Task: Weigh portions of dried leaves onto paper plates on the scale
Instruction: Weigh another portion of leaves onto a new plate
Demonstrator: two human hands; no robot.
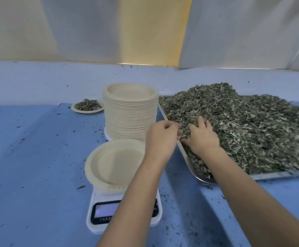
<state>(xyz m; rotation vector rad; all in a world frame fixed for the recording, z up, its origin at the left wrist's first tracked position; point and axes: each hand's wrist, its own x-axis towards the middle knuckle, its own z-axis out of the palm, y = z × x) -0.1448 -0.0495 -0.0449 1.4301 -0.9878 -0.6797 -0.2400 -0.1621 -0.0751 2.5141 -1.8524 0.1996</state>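
Note:
A white digital scale (98, 211) stands near the front with a bare paper plate (113, 163) on top of it. To the right, a large heap of dried leaves (243, 125) fills a metal tray (270, 174). My right hand (203, 138) digs into the near left edge of the heap, fingers spread among the leaves. My left hand (163, 136) hovers at the tray's left rim with fingers curled, pinching some leaves. A tall stack of paper plates (130, 111) stands behind the scale.
A filled plate of leaves (87, 105) sits at the back left on the blue table (29, 148). Leaf crumbs are scattered over the surface. A pale wall with a yellow band rises behind.

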